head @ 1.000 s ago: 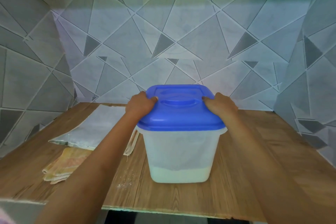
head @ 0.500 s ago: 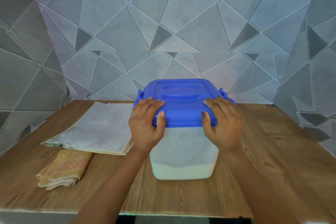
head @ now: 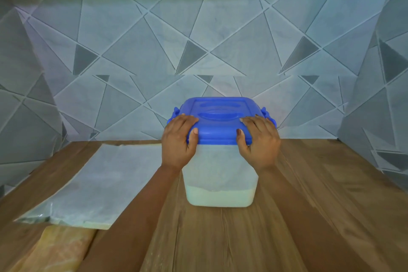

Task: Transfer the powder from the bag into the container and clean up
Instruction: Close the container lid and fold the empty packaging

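A translucent square container stands on the wooden table, with white powder filling its bottom. A blue lid with side latches sits on top of it. My left hand clasps the lid's front left corner, fingers on top and thumb over the front rim. My right hand clasps the front right corner the same way. The flattened white bag lies on the table left of the container.
A folded yellow cloth lies under the bag's near edge at the lower left. Tiled walls with a triangle pattern close in the back and both sides. Faint powder dust marks the wood in front of the container.
My hands shifted from the lid's far sides to its front corners. The container now stands farther back on the table, and the camera has tilted.
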Demonstrator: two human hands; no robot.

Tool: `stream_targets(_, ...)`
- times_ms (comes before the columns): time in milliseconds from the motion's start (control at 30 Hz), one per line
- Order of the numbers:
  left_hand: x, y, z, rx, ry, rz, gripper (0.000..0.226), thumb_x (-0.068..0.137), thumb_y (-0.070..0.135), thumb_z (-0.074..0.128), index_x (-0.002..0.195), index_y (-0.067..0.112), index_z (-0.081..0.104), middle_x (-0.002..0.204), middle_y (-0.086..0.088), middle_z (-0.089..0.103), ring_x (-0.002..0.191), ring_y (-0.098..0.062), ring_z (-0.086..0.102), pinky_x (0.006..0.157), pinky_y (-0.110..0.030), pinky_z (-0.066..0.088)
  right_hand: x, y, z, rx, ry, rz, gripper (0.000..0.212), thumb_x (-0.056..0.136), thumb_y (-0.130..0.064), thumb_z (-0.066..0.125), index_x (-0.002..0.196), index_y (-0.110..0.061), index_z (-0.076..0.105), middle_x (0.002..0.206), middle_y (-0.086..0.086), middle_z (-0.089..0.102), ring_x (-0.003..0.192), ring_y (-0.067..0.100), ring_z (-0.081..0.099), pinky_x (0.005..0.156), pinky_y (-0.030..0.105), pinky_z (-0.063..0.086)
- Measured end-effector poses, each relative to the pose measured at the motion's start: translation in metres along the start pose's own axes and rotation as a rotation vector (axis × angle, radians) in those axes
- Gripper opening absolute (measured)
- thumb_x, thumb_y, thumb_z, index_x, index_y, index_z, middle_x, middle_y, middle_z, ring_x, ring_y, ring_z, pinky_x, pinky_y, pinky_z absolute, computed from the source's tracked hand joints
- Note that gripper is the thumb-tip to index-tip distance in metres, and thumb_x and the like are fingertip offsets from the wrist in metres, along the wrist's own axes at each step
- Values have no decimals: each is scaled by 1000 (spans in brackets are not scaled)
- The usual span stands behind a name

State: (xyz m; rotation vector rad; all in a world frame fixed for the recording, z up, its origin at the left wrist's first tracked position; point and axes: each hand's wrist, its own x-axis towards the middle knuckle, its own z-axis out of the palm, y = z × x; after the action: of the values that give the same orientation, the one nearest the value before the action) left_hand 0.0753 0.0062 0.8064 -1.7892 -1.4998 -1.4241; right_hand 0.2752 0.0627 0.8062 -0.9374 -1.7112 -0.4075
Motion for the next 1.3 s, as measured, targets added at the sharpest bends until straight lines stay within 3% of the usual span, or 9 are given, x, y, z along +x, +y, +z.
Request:
stream_targets(167, 24, -29, 33, 16, -13, -12, 38, 92, 28, 37, 105, 7, 66, 106, -8, 68, 106, -14, 54, 93, -23, 38, 20, 20, 41, 5, 0, -1, 32, 81, -31, 53, 94, -9, 73, 93, 4, 74, 90, 25, 68, 90, 29, 44)
stream_targets(400, 51, -61, 68, 45, -52, -81, 43, 93, 33, 35, 110, 8, 66, 115, -11, 66, 112, -26, 59, 96, -36, 47, 41, 39, 88, 30, 9, 15, 33, 81, -33, 53, 92, -9, 73, 91, 4, 74, 88, 24, 68, 86, 31, 48)
stream_targets(600, 60, -70, 82, 54, -55, -81, 44, 93, 34, 35, 110, 8, 66, 115, -11, 66, 111, -25, 59, 96, -31, 43, 51, 52, 110, 17, 24, 5, 33, 81, -33, 52, 92, -10, 73, 90, 4, 74, 88, 25, 68, 87, 29, 45)
stream_targets(700, 65, -73, 89, 62, -64, -96, 45, 93, 34, 34, 110, 8, 66, 116, -11, 66, 112, -27, 59, 95, -36, 46, 54, 57, 115, 29, 1, 11, 34, 82, -33, 52, 93, -9, 73, 91, 5, 74, 89, 24, 68, 86, 32, 49)
stream_targets(933, 68, -73, 88, 26, -135, -120, 46, 93, 38, 34, 116, 11, 63, 123, -10, 62, 117, -24, 55, 101, -37, 44, 56, 60, 114, 71, -107, 60, 37, 85, -35, 48, 101, -10, 70, 101, 4, 72, 100, 25, 65, 96, 35, 43)
stream_targets(1067, 51, -78, 62, -106, -123, -245, 44, 91, 40, 44, 126, 16, 56, 133, -4, 55, 124, -17, 50, 106, -34, 39, 40, 31, 100, 117, -96, 29, 40, 85, -28, 48, 116, -9, 63, 121, 5, 65, 120, 24, 55, 110, 42, 31)
stream_targets(1200, 11, -91, 2, -67, -29, -429, 42, 88, 30, 49, 128, 19, 52, 126, 10, 49, 115, -6, 47, 94, -26, 42, 6, -45, 96, 400, -89, -28, 41, 85, -27, 47, 118, -7, 62, 123, 7, 64, 120, 19, 52, 105, 37, 38)
stream_targets(1300, -13, -111, -55, 39, -12, -589, 40, 87, 33, 48, 125, 21, 55, 130, 4, 55, 111, -10, 52, 87, -22, 39, -20, -96, 109, 554, -208, -16, 43, 84, -30, 46, 116, -6, 63, 119, 8, 65, 114, 17, 55, 98, 31, 43)
